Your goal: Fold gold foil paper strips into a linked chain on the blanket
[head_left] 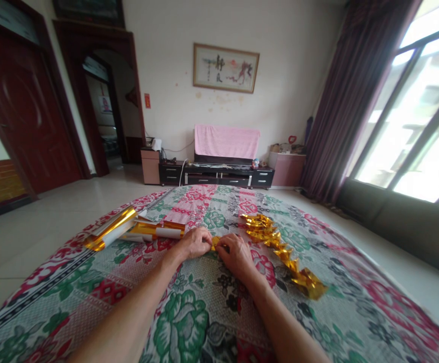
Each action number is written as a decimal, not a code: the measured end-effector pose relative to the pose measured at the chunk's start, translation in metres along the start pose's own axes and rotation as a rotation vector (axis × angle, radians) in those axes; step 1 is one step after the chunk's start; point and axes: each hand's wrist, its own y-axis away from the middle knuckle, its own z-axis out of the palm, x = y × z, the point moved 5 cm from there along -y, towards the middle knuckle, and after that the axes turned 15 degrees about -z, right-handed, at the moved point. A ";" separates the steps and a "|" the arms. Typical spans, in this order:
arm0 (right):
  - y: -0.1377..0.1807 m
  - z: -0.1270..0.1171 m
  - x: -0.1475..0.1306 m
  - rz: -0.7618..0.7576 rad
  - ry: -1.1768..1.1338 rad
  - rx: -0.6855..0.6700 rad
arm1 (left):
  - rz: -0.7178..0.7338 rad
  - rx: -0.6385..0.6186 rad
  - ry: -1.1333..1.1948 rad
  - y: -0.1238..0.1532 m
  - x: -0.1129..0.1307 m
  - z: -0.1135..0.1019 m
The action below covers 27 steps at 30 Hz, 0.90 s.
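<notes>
Between my two hands is a small piece of gold foil paper [215, 243], mostly covered by my fingers. My left hand [196, 243] pinches its left side, and my right hand [237, 253] pinches its right side. To the right of my right hand lies a row of folded gold foil pieces [280, 247], shiny and overlapping, running toward me. Left of my left hand are curled sheets of gold foil paper with white backs [115, 228]. Several more sheets [168, 231] lie beside them, close to my left wrist.
A flowered cloth [181, 327] covers the surface under my hands. Beyond it stand a low black cabinet [217, 176] and a screen draped with a pink cloth [227, 141]. A dark red door [34, 111] is at left; a purple curtain [351, 96] hangs by the window at right.
</notes>
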 end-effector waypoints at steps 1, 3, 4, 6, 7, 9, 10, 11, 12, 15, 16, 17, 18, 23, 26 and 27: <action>0.000 0.000 0.001 -0.001 -0.001 0.006 | -0.006 0.004 -0.003 0.000 0.000 0.000; 0.000 0.001 0.001 -0.004 -0.002 0.013 | -0.014 0.014 -0.010 0.001 0.001 0.000; 0.000 0.001 0.002 -0.006 -0.002 0.015 | -0.018 0.018 -0.013 0.001 0.001 0.000; 0.001 0.002 0.002 -0.008 0.000 0.019 | -0.023 0.023 -0.020 0.000 0.000 0.001; 0.001 0.001 0.001 -0.009 0.001 0.019 | -0.024 0.024 -0.024 0.000 -0.001 0.002; 0.001 0.001 0.001 -0.007 0.009 0.015 | -0.024 0.030 -0.029 -0.001 -0.002 0.003; 0.000 0.001 0.000 -0.003 0.015 0.010 | -0.022 0.033 -0.031 -0.001 -0.002 0.003; 0.000 0.001 0.000 0.003 0.020 0.004 | -0.021 0.036 -0.033 -0.001 -0.002 0.003; 0.000 0.001 0.000 0.011 0.027 0.000 | -0.019 0.037 -0.036 -0.001 -0.001 0.003; 0.000 0.000 0.000 0.042 0.041 -0.006 | -0.016 0.025 -0.050 -0.001 0.002 0.002; 0.000 0.000 0.001 0.048 0.042 -0.008 | -0.019 0.019 -0.052 0.000 0.003 0.002; -0.001 0.000 0.001 0.052 0.039 -0.010 | -0.025 0.013 -0.053 0.000 0.004 0.002; -0.001 0.001 0.001 0.053 0.034 -0.012 | -0.031 0.011 -0.050 0.000 0.004 0.001; -0.002 0.002 0.004 0.043 0.015 -0.010 | -0.040 0.000 -0.046 0.001 0.004 0.001; -0.002 0.002 0.006 0.026 0.007 -0.007 | -0.048 -0.009 -0.064 0.003 0.004 0.000; -0.001 0.002 0.006 0.018 0.003 -0.005 | -0.045 -0.010 -0.070 0.003 0.004 -0.001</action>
